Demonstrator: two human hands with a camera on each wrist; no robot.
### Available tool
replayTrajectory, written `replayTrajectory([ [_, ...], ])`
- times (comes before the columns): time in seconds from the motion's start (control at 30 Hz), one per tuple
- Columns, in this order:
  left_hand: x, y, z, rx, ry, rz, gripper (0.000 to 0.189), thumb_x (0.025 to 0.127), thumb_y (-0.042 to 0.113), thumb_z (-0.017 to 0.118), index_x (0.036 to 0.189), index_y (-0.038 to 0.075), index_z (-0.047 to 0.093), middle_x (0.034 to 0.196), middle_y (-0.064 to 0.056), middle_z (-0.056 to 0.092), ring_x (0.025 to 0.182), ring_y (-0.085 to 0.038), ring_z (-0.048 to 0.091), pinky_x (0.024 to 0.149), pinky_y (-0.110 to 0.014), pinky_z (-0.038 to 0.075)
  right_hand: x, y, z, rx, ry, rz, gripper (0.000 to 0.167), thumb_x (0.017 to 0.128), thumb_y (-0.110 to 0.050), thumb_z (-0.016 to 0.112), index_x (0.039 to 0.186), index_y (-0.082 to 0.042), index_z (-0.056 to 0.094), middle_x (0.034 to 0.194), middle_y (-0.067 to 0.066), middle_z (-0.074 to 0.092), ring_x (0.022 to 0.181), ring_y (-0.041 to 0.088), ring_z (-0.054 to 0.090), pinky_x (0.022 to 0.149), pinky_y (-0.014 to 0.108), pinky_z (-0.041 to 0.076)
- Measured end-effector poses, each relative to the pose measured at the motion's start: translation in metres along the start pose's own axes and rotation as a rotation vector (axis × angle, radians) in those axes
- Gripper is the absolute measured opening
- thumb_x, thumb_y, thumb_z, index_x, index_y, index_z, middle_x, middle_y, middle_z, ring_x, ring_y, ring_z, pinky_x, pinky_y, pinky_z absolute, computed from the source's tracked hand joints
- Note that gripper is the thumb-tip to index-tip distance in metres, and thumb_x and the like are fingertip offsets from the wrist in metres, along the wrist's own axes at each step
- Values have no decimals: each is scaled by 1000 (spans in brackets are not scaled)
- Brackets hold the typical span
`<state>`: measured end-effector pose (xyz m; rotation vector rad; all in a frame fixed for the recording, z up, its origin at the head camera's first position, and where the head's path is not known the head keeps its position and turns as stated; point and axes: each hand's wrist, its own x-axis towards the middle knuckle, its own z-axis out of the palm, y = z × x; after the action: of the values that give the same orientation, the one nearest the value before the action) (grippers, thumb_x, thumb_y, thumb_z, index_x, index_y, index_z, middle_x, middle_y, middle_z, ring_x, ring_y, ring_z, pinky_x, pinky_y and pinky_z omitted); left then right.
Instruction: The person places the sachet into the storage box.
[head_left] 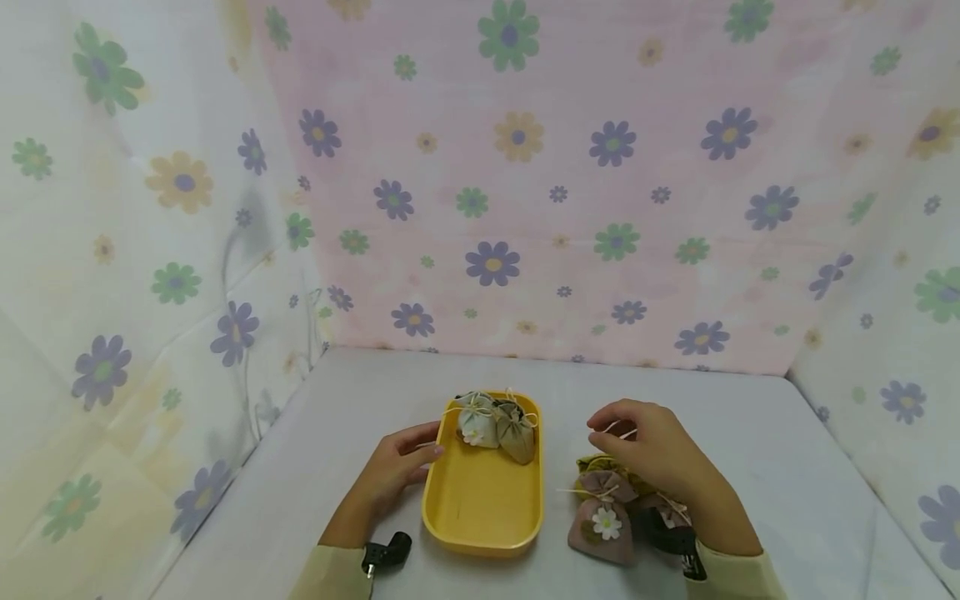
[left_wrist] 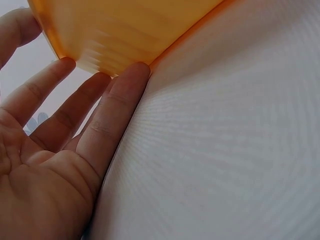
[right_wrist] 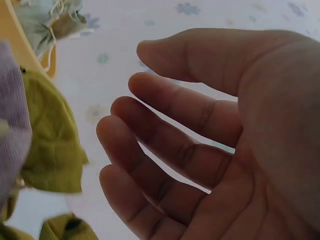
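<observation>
A yellow tray [head_left: 483, 508] stands on the table with two small drawstring pouches at its far end: a pale one [head_left: 487, 417] with a white flower and an olive-brown one [head_left: 515, 429]. My left hand [head_left: 393, 471] touches the tray's left side, its fingers fairly straight against the outer wall [left_wrist: 135, 30]. To the right of the tray, my right hand [head_left: 656, 442] hovers with fingers loosely bent and nothing held. Below it lie a mauve pouch [head_left: 611, 546] with a white flower and a mustard-yellow pouch [right_wrist: 52, 135], partly covered.
Another pinkish pouch [head_left: 670, 507] is partly hidden behind my right wrist. A white cloth covers the table [head_left: 360, 383]. Flower-printed fabric [head_left: 555, 317] hangs along the back and both sides. Black wrist camera mounts [head_left: 390, 550] sit close to the tray and pouches.
</observation>
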<state>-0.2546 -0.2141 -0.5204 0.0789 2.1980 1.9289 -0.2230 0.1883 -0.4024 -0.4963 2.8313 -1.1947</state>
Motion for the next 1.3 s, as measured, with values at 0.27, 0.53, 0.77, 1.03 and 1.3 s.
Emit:
replayTrajectory([
  [0.27, 1, -1, -1, -10, -5, 8, 51, 96, 30, 75, 144, 23, 62, 148, -7, 59, 124, -25, 67, 90, -37, 63, -2, 27, -16, 23, -73, -20, 26, 97, -43, 71, 117, -27, 75, 114, -4, 74, 99, 14, 71, 81, 30, 60],
  [0.53, 0, -1, -1, -19, -18, 22, 51, 96, 29, 74, 145, 21, 61, 149, -8, 59, 124, -26, 67, 91, -38, 63, -2, 48, -20, 117, -207, -77, 32, 97, -34, 74, 125, -19, 74, 123, 7, 73, 98, 14, 70, 78, 27, 60],
  [0.77, 0, 0, -1, -23, -19, 18, 50, 97, 28, 74, 145, 22, 61, 148, -8, 59, 124, -26, 67, 91, -37, 63, 3, 56, -15, 146, -274, -84, 30, 94, -27, 77, 121, -14, 76, 122, 10, 73, 99, 11, 71, 78, 25, 60],
  [1.03, 0, 0, -1, -16, -10, 3, 50, 96, 29, 75, 144, 23, 62, 148, -7, 59, 124, -25, 67, 91, -37, 63, 5, 57, -12, 58, -176, -34, 19, 93, -34, 78, 106, -21, 80, 103, -2, 77, 88, 11, 72, 72, 25, 60],
  [1.3, -1, 0, -1, -7, -9, 15, 51, 96, 30, 74, 145, 21, 61, 148, -8, 59, 124, -26, 67, 90, -36, 63, 5, 55, -10, 24, -130, -14, 14, 94, -36, 77, 102, -25, 81, 100, -5, 78, 88, 10, 72, 73, 26, 60],
])
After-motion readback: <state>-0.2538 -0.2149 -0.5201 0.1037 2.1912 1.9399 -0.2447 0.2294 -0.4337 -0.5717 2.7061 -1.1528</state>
